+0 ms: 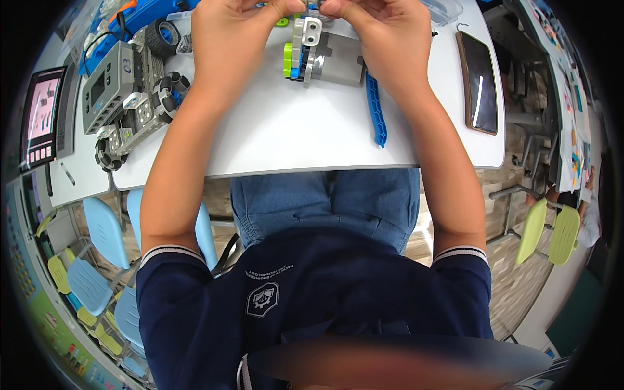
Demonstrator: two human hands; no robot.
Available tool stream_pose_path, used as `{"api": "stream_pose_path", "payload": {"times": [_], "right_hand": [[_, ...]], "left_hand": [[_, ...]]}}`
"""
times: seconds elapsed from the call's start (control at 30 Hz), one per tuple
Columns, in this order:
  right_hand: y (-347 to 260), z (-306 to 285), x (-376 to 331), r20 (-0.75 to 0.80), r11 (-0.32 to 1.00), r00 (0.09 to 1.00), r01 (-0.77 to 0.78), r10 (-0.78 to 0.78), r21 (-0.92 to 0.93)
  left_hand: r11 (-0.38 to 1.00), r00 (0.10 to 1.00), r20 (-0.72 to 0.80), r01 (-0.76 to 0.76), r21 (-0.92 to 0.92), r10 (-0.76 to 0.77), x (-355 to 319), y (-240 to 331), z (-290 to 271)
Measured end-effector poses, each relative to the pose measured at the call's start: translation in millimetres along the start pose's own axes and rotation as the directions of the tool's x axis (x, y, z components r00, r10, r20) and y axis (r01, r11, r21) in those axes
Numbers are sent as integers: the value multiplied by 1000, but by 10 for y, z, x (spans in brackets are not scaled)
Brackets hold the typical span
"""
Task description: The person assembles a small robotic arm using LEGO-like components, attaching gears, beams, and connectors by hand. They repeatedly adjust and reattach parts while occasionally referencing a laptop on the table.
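Observation:
At the far edge of the view my left hand [252,14] and my right hand [376,21] come together, thumbs facing each other. Both are closed in a pinch at the top of a plastic brick assembly [312,32], though the fingertips are partly cut off by the picture's edge. The assembly has grey beams, a lime green piece [288,60] and blue pins. Beside its lower part, touching or attached, is a wide grey block-shaped part [338,60]. A long blue toothed strip [376,110] lies on the white table below my right wrist.
On the left stands a grey wheeled robot [120,88] with a controller box, partly behind my left forearm. A laptop or tablet screen [44,110] is farther left. A dark phone [478,81] lies at the table's right [448,146]. Blue chairs [107,231] and green chairs [549,231] stand around.

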State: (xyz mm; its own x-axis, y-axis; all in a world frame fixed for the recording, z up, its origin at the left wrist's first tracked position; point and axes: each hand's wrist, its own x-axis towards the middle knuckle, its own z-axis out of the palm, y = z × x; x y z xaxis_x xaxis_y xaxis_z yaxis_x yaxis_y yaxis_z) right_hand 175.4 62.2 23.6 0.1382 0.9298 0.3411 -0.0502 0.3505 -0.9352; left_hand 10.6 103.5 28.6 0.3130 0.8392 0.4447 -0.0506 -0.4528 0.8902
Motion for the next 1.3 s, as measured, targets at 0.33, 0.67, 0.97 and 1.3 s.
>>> {"api": "stream_pose_path", "payload": {"times": [0.33,0.67,0.97,1.3], "right_hand": [[-32,-1,-10,-7,994,997,75,-76,-80],[-47,46,-34,-40,963,984,160,-173,-217],[-15,35,-31,-20,975,987,156,-161,-156],[27,24,-10,5,983,988,157,-157,-100]], "left_hand": [[1000,1000,-29,6,-24,-7,-21,-120,21],[987,999,-19,38,-156,-42,-59,-96,39],[979,1000,-17,-12,-202,8,-48,-259,13],[994,994,-101,36,-99,-46,-78,-154,53]]}}
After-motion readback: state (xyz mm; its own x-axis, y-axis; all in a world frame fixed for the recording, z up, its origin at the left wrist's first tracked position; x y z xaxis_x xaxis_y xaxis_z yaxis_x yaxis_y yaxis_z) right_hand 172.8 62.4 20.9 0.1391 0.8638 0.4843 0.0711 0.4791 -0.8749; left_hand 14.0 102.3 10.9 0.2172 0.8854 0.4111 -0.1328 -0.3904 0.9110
